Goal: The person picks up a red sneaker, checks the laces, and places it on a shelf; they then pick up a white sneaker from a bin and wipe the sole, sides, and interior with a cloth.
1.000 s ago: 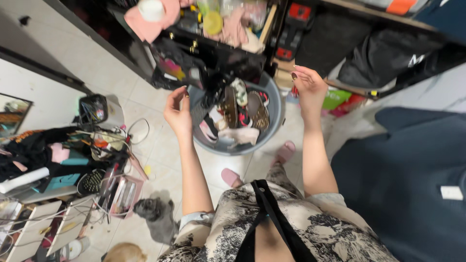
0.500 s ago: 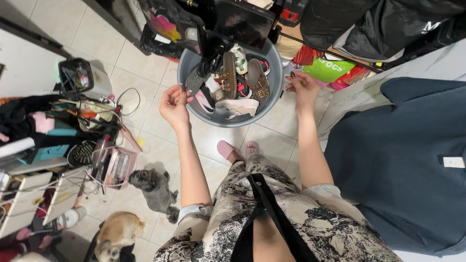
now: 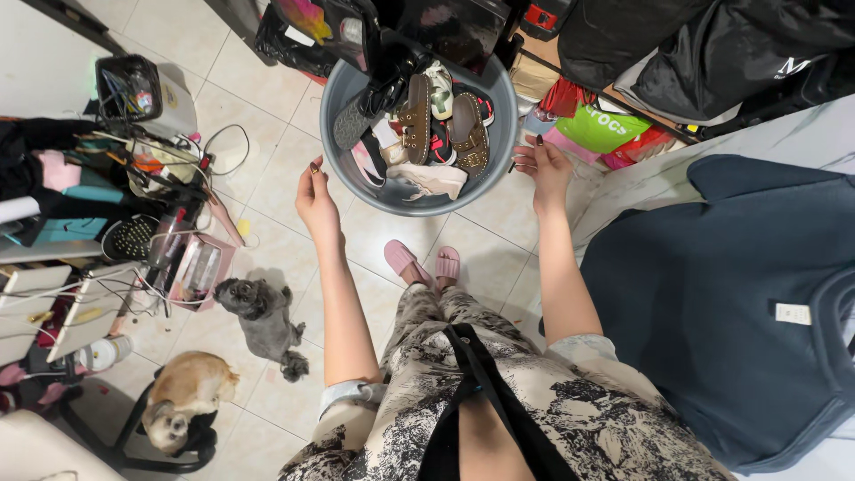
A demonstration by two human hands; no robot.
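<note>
A round grey tub full of several shoes and sandals stands on the tiled floor in front of me. My left hand hovers just left of the tub's rim, fingers loosely curled, holding nothing. My right hand is at the tub's right rim, fingers apart and empty. A pair of brown sandals lies on top of the pile, with a white shoe toward the near side. My feet in pink slippers stand just short of the tub.
A grey dog and a tan dog are on the floor at left. Cables, a pink box and clutter fill the left side. A dark blue garment lies on a white surface at right. Bags line the shelves behind.
The view has tilted down and back, so the tub sits higher in frame. Both hands dropped lower beside the tub. The tan dog has come into view at lower left.
</note>
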